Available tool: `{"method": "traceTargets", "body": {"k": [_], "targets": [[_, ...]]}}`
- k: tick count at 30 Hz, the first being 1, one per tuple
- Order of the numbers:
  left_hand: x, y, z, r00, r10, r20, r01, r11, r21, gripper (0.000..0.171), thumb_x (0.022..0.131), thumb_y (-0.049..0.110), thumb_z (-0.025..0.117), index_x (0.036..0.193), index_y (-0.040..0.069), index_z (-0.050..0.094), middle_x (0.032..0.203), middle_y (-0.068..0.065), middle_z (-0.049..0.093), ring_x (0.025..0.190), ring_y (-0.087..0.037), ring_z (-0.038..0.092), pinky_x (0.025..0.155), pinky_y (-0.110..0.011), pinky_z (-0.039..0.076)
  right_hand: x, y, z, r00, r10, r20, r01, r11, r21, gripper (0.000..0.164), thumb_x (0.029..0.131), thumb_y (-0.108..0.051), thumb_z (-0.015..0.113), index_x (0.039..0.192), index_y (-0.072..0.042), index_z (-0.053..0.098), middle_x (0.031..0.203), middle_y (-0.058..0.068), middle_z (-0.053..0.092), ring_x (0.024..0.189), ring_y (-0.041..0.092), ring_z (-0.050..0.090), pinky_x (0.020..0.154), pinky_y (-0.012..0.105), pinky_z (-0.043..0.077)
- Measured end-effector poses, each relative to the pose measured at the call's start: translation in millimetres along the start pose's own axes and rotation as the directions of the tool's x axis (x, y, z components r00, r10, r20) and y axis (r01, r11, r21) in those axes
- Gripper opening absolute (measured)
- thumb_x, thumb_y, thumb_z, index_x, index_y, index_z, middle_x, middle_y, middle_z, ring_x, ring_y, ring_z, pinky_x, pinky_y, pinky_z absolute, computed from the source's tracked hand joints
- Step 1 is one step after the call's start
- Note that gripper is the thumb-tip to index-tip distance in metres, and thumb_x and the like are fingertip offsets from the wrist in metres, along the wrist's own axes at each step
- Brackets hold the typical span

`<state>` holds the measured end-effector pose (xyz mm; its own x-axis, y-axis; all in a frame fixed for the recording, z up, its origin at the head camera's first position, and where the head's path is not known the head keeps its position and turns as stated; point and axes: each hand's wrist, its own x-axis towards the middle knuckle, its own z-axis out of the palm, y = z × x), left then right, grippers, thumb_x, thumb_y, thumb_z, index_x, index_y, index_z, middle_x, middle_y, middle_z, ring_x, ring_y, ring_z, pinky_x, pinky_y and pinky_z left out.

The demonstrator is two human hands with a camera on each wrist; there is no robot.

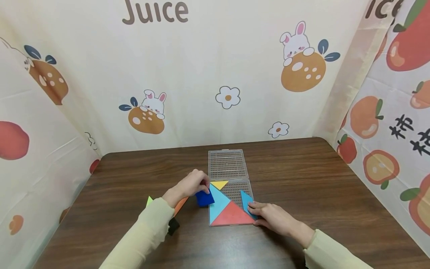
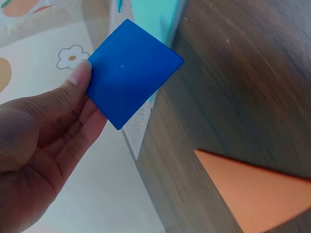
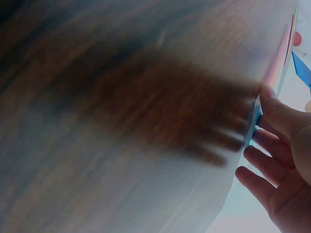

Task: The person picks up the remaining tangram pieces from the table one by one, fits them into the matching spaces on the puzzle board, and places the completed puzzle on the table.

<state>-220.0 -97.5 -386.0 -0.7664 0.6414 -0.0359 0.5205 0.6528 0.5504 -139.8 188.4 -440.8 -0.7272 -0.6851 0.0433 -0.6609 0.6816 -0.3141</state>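
In the head view my left hand [image 1: 195, 183] pinches a dark blue square tangram piece [image 1: 205, 198] by one edge. The left wrist view shows the square held up, its flat face in sight, thumb on its near side. The square hangs at the left edge of a clear tangram case [image 1: 242, 185]. In the case lie a light blue triangle [image 1: 216, 203], a red triangle [image 1: 233, 215], a yellow triangle [image 1: 220, 184] and a blue parallelogram [image 1: 246, 200]. My right hand [image 1: 275, 218] touches the parallelogram and the case's right edge, fingers extended and spread in the right wrist view.
The case's lid [image 1: 227, 164] lies opened behind it, flat on the brown wooden table [image 1: 295, 175]. Left of the case are an orange piece [image 2: 257, 189] and a light green piece [image 1: 149, 201], partly hidden by my left arm. A black object [image 1: 173, 226] shows by the left sleeve.
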Motion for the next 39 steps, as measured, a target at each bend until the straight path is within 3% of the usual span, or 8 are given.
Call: {"method": "traceTargets", "body": {"k": [10,19,30,39], "targets": [[9.7,6.4,9.8,0.994,-0.042,-0.100,0.033,0.995,-0.091,0.006,0.078,0.008,0.067,0.073,0.007,0.064,0.071,0.000,0.058,0.064,-0.013,0.052,0.061,-0.025,0.049,1,0,-2,1.000,0.010,0.012,-0.010,1.000,0.002,0.042,0.080,-0.020,0.065,0.116,-0.002,0.058,0.122,0.013,0.052,0.110,0.026,0.050,0.080,0.039,0.045],[21.5,6.7,22.5,0.982,-0.031,-0.184,-0.010,0.975,-0.221,0.007,0.077,0.008,0.067,0.073,0.003,0.064,0.068,-0.002,0.059,0.058,-0.012,0.052,0.053,-0.019,0.047,2,-1,-2,1.000,-0.006,-0.002,0.006,1.000,-0.002,0.040,0.080,-0.019,0.066,0.116,-0.002,0.058,0.121,0.014,0.053,0.108,0.027,0.051,0.079,0.039,0.046],[32.3,3.5,34.7,0.963,-0.136,-0.234,0.052,0.941,-0.334,0.004,0.079,0.004,0.065,0.076,0.001,0.063,0.071,-0.005,0.059,0.061,-0.013,0.056,0.056,-0.021,0.050,1,2,2,1.000,-0.009,-0.009,0.009,1.000,-0.013,0.040,0.080,-0.020,0.066,0.115,-0.002,0.059,0.121,0.013,0.053,0.108,0.026,0.051,0.079,0.039,0.046],[37.6,0.2,37.8,0.956,-0.159,-0.247,0.059,0.928,-0.369,0.006,0.080,0.003,0.063,0.074,0.000,0.061,0.069,-0.005,0.058,0.060,-0.017,0.058,0.057,-0.028,0.051,0,1,1,1.000,0.010,0.006,-0.010,1.000,0.003,0.041,0.080,-0.020,0.066,0.116,-0.002,0.058,0.121,0.013,0.053,0.109,0.026,0.050,0.080,0.039,0.046]]}}
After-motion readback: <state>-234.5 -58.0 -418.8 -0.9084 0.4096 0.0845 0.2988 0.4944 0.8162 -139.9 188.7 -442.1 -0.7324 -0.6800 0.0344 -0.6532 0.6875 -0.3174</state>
